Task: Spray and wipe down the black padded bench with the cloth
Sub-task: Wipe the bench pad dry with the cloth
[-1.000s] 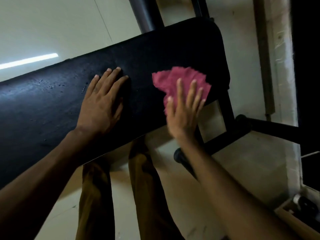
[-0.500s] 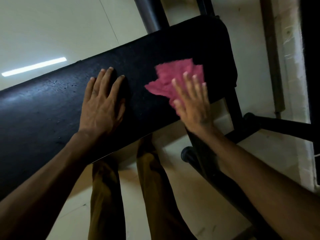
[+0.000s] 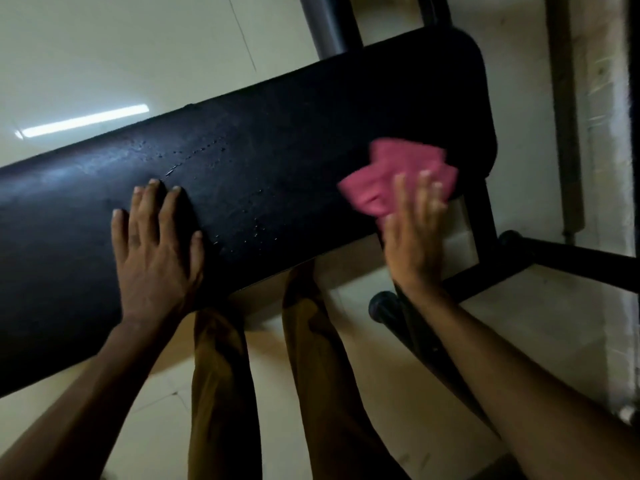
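The black padded bench [image 3: 294, 140] runs diagonally from lower left to upper right, with small wet droplets shining on its middle. My left hand [image 3: 156, 247] rests flat on the pad with straight fingers. My right hand [image 3: 414, 233] presses the crumpled pink cloth [image 3: 391, 174] onto the pad's near right corner with its fingers straight. The palm hangs over the pad's near edge. Part of the cloth is hidden under the fingers. No spray bottle is in view.
The bench's black metal frame [image 3: 481, 220] and foot bar [image 3: 571, 261] stand at the right, above a pale tiled floor [image 3: 104, 46]. A dark upright post [image 3: 325, 26] rises behind the pad. My legs in brown trousers [image 3: 221, 386] stand under the near edge.
My right hand slid the pink cloth to the right and toward the pad's near corner. My left hand stayed flat on the pad. The view shifted slightly.
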